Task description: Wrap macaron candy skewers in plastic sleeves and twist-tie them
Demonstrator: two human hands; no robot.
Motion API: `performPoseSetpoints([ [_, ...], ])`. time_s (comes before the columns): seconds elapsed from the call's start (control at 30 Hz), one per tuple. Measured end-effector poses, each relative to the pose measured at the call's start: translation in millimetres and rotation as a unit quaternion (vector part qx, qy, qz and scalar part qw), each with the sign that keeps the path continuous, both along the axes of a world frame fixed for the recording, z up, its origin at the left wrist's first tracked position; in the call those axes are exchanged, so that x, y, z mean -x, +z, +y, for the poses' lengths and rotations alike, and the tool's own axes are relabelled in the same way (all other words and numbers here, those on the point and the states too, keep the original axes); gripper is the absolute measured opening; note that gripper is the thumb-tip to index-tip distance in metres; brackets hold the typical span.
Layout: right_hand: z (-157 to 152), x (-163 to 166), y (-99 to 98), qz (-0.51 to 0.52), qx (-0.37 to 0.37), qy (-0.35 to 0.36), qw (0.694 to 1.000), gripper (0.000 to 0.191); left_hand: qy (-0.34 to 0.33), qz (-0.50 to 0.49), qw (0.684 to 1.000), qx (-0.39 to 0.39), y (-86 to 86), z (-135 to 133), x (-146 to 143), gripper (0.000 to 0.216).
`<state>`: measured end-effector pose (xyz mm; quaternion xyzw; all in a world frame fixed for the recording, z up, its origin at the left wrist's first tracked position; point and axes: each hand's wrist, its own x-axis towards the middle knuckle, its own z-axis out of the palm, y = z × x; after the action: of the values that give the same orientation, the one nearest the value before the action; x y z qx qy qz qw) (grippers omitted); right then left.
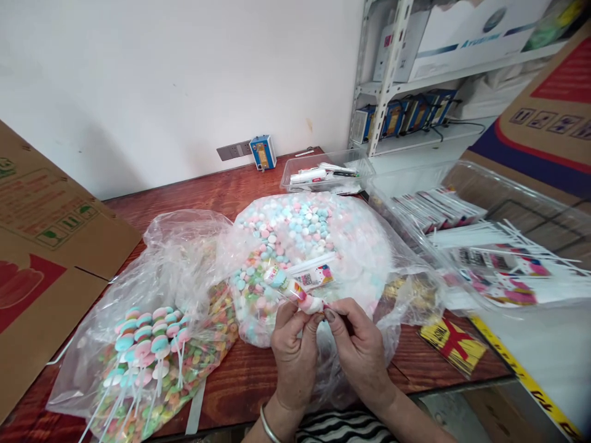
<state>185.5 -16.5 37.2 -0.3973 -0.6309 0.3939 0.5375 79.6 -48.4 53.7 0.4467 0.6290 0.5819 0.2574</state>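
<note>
Both hands meet over the middle of the table at the lower end of a marshmallow lollipop (289,286) in a printed transparent wrapper. My left hand (293,351) pinches it from the left, and my right hand (357,344) pinches the same end with thumb and finger. The fingers hide most of that end. Beneath lies a big transparent bag of pastel marshmallows (314,221), with a flat printed wrapper and white sticks (314,267) on top. To the left, stacked marshmallow lollipops (152,338) rest on a bag of colourful gummy rings (212,344).
Transparent bins at the right hold white sticks (521,237) and printed wrappers (503,277). A smaller tray (289,178) holds tubes and pens. Cardboard boxes (46,246) flank both sides. Golden twist ties (409,292) and a yellow-red packet (452,346) lie near the right edge.
</note>
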Motion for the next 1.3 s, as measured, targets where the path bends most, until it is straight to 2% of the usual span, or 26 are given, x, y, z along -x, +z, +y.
performPoseSetpoints([
  [0.07, -2.1, -0.3, 3.2, 0.001, -0.002, 0.01, 1.0, 0.012, 0.003, -0.026, 1.0, 0.004, -1.4, -0.8, 0.8, 0.014],
  [0.1, -2.1, -0.4, 5.1, 0.011, 0.02, 0.03, 0.999, 0.014, -0.006, -0.066, 0.998, 0.008, -2.7, -0.5, 1.0, 0.015],
  [0.17, 0.0, -1.1, 8.7, 0.055, 0.117, 0.104, 0.986, 0.021, -0.038, -0.188, 0.981, 0.019, -6.5, 0.6, 2.0, 0.02],
  [0.23, 4.0, -3.2, 10.4, 0.122, 0.255, 0.192, 0.94, 0.03, -0.084, -0.312, 0.946, 0.037, -10.9, 0.9, 4.8, 0.026],
  [0.3, 7.6, -6.4, 9.8, 0.176, 0.37, 0.266, 0.873, 0.035, -0.138, -0.391, 0.908, 0.061, -14.6, -0.8, 9.3, 0.026],
  [0.33, 8.3, -8.0, 8.7, 0.18, 0.404, 0.297, 0.846, 0.038, -0.164, -0.414, 0.892, 0.077, -15.9, -2.5, 11.6, 0.025],
  [0.4, 6.5, -9.5, 5.7, 0.151, 0.431, 0.347, 0.819, 0.041, -0.19, -0.438, 0.872, 0.103, -17.3, -7.2, 15.6, 0.023],
  [0.5, -3.9, -5.1, 0.9, 0.094, 0.416, 0.366, 0.827, 0.038, -0.163, -0.449, 0.87, 0.124, -15.5, -13.7, 20.4, 0.021],
  [0.6, -12.2, 1.7, -1.6, 0.056, 0.377, 0.326, 0.865, 0.031, -0.108, -0.449, 0.881, 0.108, -8.6, -14.0, 29.1, 0.02],
  [0.7, -1.5, -1.8, 1.7, 0.005, 0.302, 0.25, 0.92, 0.021, -0.038, -0.431, 0.901, 0.034, -1.2, -8.3, 44.7, 0.021],
  [0.8, 28.0, -20.9, 15.2, -0.063, 0.203, 0.15, 0.966, 0.01, 0.004, -0.43, 0.903, 0.002, -0.6, -3.6, 57.8, 0.021],
  [0.83, 37.9, -30.5, 21.8, -0.145, 0.125, 0.09, 0.977, 0.012, 0.004, -0.437, 0.899, 0.005, -2.3, -3.1, 59.7, 0.021],
  [0.87, 45.9, -41.4, 28.7, -0.205, 0.063, 0.033, 0.976, 0.013, 0.0, -0.444, 0.896, 0.01, -4.5, -3.0, 59.9, 0.021],
  [0.93, 52.6, -66.7, 41.2, -0.266, 0.018, -0.02, 0.964, 0.018, -0.018, -0.452, 0.891, 0.023, -9.0, -4.2, 55.7, 0.021],
  [1.03, 37.2, -105.8, 47.7, -0.389, 0.05, 0.029, 0.92, 0.031, -0.076, -0.453, 0.887, 0.051, -11.2, -7.9, 40.0, 0.019],
  [1.1, 15.8, -125.4, 39.6, -0.472, 0.097, 0.058, 0.874, 0.03, -0.163, -0.464, 0.866, 0.094, -9.9, -11.1, 24.8, 0.018],
  [1.17, -7.1, -136.1, 22.9, -0.529, 0.136, 0.053, 0.836, 0.022, -0.273, -0.476, 0.82, 0.166, -10.0, -15.1, 7.0, 0.019],
  [1.23, -26.3, -138.2, 2.6, -0.561, 0.135, 0.03, 0.816, 0.012, -0.361, -0.464, 0.77, 0.249, -14.8, -19.1, -11.2, 0.018],
  [1.3, -39.7, -134.5, -15.7, -0.577, 0.117, -0.016, 0.808, 0.009, -0.399, -0.425, 0.751, 0.31, -24.9, -21.1, -25.9, 0.022],
])
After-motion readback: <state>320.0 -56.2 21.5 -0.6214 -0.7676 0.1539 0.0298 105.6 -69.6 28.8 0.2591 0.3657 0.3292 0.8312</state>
